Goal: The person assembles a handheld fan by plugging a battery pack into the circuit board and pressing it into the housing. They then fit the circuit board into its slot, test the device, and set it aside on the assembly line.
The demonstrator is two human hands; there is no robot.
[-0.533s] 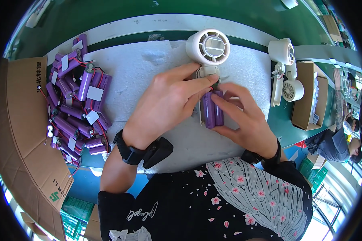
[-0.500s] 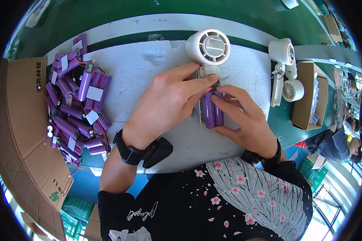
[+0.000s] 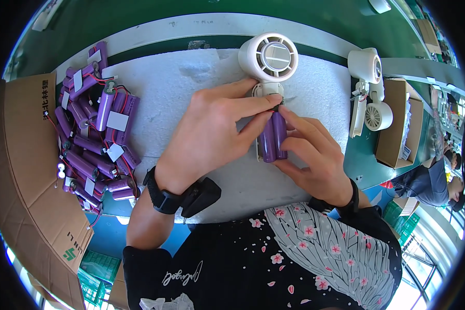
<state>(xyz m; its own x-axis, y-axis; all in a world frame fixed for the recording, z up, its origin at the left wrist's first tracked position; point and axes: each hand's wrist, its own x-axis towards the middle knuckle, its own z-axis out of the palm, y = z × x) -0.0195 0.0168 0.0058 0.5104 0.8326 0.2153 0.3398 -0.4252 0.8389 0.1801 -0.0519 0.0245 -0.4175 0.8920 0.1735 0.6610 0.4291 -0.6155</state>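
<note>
"Containers?"

"Open carton (image 3: pixel 390 137) beyond the right hand (image 3: pixel 318 160); holds pale contents (image 3: pixel 404 126), kind unclear. Handheld fan (image 3: pixel 268 57) between both hands; purple battery pair (image 3: pixel 272 137) lies along its handle, seating depth hidden. Battery heap (image 3: pixel 90 143) left of the left hand (image 3: pixel 212 121)."

"Hand poses?"

"Left: back up, gripping the fan below its head, index across the neck. Right: curled inward, thumb and fingertips gripping the pair's right side."

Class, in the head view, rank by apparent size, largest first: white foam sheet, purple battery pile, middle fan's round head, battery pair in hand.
1. White foam sheet
2. Purple battery pile
3. Fan's round head
4. Battery pair, partly covered
</note>
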